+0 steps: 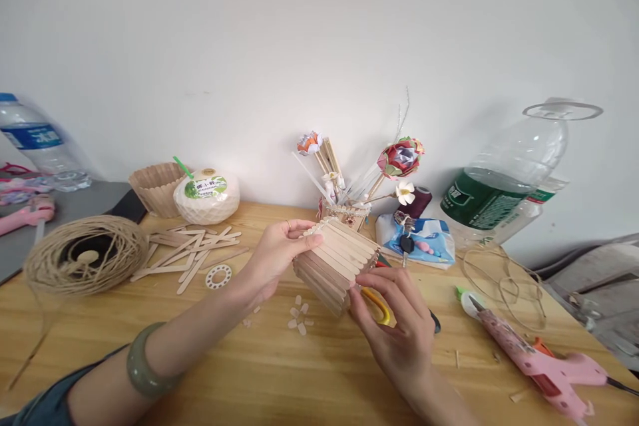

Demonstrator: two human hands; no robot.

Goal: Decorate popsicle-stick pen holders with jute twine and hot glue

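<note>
A container built from wooden craft sticks [334, 253] is held tilted above the table, with a scalloped edge made by the stick ends. My left hand [277, 253] grips its upper left side, thumb on the near face and the other fingers behind. At the lower right edge, my right hand [399, 313] pinches the container between thumb and fingertips; whether something small is also in that pinch I cannot make out. Partly hidden behind my right hand are yellow-handled scissors [377, 306]. Several small cut stick ends [299, 316] lie on the table below the container.
Loose craft sticks [200, 246], a twine roll [84, 256] and a white ring [218, 277] lie left. A pink glue gun [544, 359] and a large bottle [499, 180] stand right. Behind are a wrapped coconut [207, 196], paper flowers [402, 158] and a blue packet [434, 239].
</note>
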